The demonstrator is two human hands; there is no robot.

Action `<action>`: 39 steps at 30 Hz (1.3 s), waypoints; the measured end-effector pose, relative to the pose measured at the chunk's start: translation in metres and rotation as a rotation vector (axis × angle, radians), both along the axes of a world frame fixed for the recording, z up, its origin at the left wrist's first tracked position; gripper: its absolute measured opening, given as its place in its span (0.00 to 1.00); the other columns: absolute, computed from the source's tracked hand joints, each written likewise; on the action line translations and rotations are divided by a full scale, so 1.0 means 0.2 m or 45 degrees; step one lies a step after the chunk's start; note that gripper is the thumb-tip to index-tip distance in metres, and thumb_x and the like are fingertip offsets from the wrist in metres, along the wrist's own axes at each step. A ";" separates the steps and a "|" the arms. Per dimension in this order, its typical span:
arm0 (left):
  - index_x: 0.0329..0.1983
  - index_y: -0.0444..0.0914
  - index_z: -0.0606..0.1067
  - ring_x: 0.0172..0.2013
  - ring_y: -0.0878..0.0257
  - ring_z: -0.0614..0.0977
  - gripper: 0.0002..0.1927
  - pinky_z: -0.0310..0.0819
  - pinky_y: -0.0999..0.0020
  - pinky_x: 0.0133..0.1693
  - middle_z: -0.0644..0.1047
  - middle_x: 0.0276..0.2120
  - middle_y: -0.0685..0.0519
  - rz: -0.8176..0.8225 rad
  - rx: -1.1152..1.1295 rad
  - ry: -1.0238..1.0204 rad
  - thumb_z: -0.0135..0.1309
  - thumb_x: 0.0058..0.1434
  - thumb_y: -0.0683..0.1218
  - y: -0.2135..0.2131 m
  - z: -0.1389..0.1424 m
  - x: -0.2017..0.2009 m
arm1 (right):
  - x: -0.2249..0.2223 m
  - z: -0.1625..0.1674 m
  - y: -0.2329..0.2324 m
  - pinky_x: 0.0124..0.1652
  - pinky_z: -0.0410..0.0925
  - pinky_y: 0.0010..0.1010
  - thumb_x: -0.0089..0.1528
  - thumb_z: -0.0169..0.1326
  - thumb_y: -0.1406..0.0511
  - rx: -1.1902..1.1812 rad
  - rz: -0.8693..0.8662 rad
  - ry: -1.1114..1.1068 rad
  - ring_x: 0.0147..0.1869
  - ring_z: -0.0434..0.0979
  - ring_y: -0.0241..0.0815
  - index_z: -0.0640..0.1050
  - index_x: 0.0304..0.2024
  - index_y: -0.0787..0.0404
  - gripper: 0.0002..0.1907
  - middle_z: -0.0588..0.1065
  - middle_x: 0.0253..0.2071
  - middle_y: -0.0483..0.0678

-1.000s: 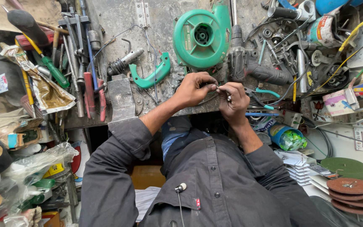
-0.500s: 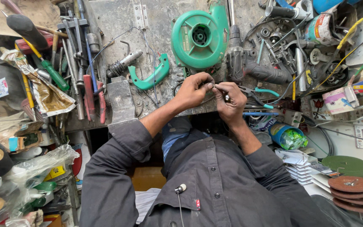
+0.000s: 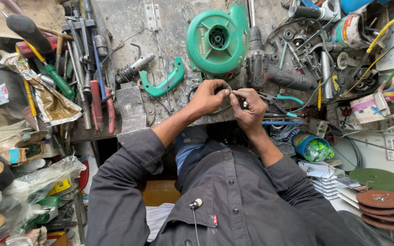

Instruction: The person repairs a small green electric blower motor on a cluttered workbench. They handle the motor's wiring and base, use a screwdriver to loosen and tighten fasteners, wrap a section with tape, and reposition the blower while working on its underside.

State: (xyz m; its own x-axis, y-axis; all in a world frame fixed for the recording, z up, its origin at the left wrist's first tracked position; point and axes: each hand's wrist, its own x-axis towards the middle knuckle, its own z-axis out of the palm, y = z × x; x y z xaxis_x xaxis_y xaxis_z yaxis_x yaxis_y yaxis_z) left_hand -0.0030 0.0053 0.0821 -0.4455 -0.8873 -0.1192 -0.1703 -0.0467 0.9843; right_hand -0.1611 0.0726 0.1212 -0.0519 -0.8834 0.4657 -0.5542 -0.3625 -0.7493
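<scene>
At the near edge of the cluttered table [image 3: 128,27], the left hand [image 3: 208,96] and the right hand [image 3: 248,108] are meeting fingertip to fingertip, each pinching narrowly on an end of a thin dark wire [image 3: 229,89], too small to tell more exactly. The wire is being held just above the table, close to the body, apparently for steadiness. The green blower housing [image 3: 215,41] and the grey drill [image 3: 274,73] are lying just beyond, within reach.

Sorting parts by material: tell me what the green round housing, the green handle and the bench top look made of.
Green housing: looks like moulded plastic, with an even semi-gloss colour and ribbed vents. Green handle: likely the same plastic, with a matching colour and smooth curved edges. Bench top: probably metal sheet, grey, scratched and stained; not certain.
</scene>
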 end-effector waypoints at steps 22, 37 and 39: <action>0.57 0.38 0.75 0.35 0.57 0.80 0.25 0.76 0.62 0.33 0.75 0.37 0.53 -0.001 -1.176 -0.779 0.54 0.54 0.39 0.03 0.08 0.02 | -0.22 -0.42 -0.29 0.40 0.68 0.20 0.66 0.61 0.69 0.699 -0.058 -0.805 0.38 0.76 0.27 0.82 0.42 0.68 0.06 0.80 0.36 0.42; 0.38 0.37 0.78 0.34 0.63 0.78 0.08 0.71 0.67 0.29 0.73 0.34 0.54 -0.048 -1.486 -1.122 0.52 0.58 0.44 0.01 0.01 -0.01 | -0.14 -0.41 -0.41 0.32 0.70 0.26 0.62 0.63 0.63 0.655 -0.242 -0.121 0.30 0.77 0.29 0.84 0.36 0.66 0.10 0.82 0.28 0.48; 0.33 0.39 0.77 0.33 0.62 0.78 0.05 0.72 0.66 0.28 0.73 0.35 0.54 -0.030 -1.459 -1.174 0.52 0.58 0.44 0.02 -0.01 -0.05 | -0.13 -0.40 -0.41 0.32 0.70 0.30 0.61 0.64 0.62 0.636 -0.290 -0.033 0.29 0.77 0.33 0.84 0.37 0.66 0.12 0.81 0.27 0.51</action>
State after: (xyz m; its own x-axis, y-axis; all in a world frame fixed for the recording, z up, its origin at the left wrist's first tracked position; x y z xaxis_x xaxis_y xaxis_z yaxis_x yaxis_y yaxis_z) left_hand -0.0130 0.0096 0.0793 -0.6193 -0.6845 0.3847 -0.7341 0.6786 0.0257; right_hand -0.1870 -0.0088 0.0422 -0.2733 -0.9619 -0.0114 -0.5562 0.1677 -0.8139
